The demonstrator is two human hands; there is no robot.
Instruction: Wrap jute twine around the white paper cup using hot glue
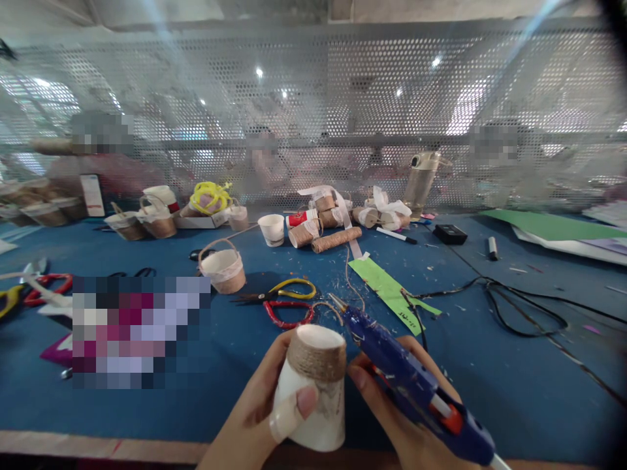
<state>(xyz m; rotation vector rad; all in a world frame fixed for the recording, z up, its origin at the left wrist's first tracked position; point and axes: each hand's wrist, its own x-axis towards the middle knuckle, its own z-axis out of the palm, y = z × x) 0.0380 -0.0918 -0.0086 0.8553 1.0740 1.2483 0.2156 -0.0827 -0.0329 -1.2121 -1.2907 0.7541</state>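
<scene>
My left hand (pixel 264 405) is wrapped round a white paper cup (pixel 318 414), its thumb across the front with a bandage-like strip on it. Brown twine (pixel 316 359) is wound in rows round the upper part of the cup, and a loose end runs off toward the back. Just right of the cup, my right hand (pixel 392 405) grips a blue hot glue gun (pixel 399 372). The metal nozzle points up and left, beyond the cup's top and apart from it. Part of my right hand is hidden behind the gun.
Scissors with red and yellow handles (pixel 289 303) lie behind the cup. A twine-wrapped basket (pixel 223 269), a twine roll (pixel 337 240) and a green paper strip (pixel 392 294) are farther back. A black cable (pixel 529 320) loops at right. A perforated metal screen (pixel 313 98) bounds the table.
</scene>
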